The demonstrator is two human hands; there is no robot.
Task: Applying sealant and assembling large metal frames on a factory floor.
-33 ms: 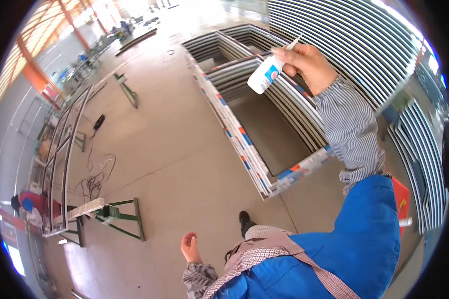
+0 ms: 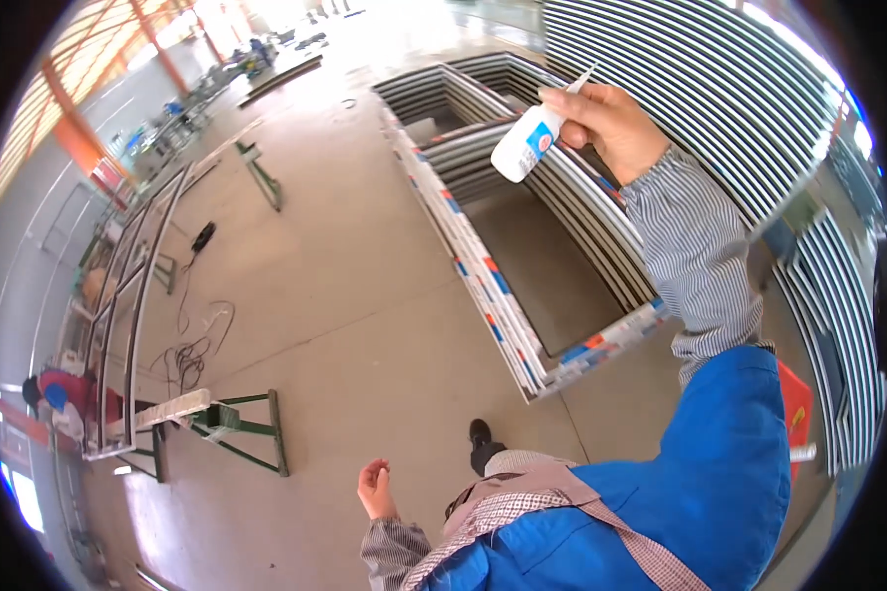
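Raised over the stacked frames, my right hand (image 2: 611, 126) is closed round the upper part of a white glue bottle (image 2: 522, 150). Its long tapered nozzle points up and its base tilts down to the left; a blue label shows on the side. Below and behind it stands a stack of metal window frames (image 2: 522, 366), their outer sides partly covered with white, blue and orange film. Low in front of my body, my left hand (image 2: 375, 491) hangs with loosely curled fingers and nothing visible in them, apart from the frames.
Many long profiles (image 2: 680, 89) stand in rows at the far right. A green trestle (image 2: 256, 433) with a padded top is at left, near another frame (image 2: 128, 345) and a person (image 2: 74, 399) in red. A black cable (image 2: 182, 364) lies on the floor.
The frame stack and surroundings have shifted slightly right and down in view. The glue bottle stays in my right hand, and my left hand keeps its place.
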